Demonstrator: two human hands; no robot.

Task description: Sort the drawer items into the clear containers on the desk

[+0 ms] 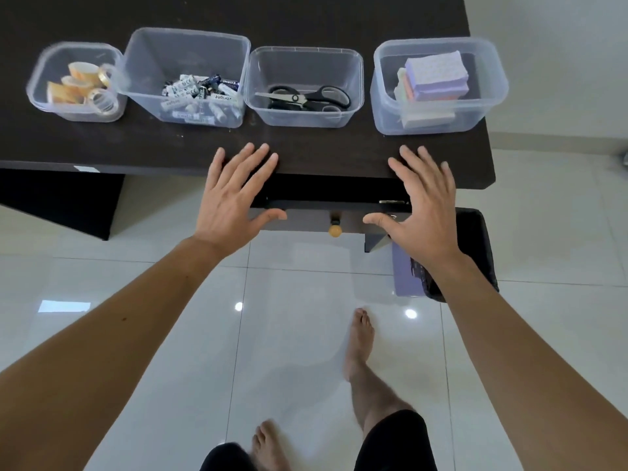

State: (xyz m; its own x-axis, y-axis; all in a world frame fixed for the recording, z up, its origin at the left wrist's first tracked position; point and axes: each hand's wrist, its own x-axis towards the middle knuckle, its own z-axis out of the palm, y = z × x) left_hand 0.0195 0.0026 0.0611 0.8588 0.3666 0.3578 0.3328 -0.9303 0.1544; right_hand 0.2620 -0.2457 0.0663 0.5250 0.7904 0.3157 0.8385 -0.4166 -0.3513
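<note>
Head view: four clear containers [306, 86] in a row along the dark bench [204, 144]. Left to right: tape rolls [85, 88], batteries [200, 96], scissors [304, 96] (long axis lying left-right, blades pointing left), purple note pads [435, 78]. Left hand [234, 195] and right hand [424, 205] both spread flat, fingers apart, holding nothing, at bench's front edge above drawer [334, 215] with round knob [335, 230].

A dark wood-grain counter [210, 144] spans the top, its drawer front [316, 220] below bearing a round yellowish knob [335, 231]. Glossy white floor tiles [292, 334] mirror bright ceiling lights. A pale wall [550, 62] rises at right, a black bin [475, 246] stands beside the counter
</note>
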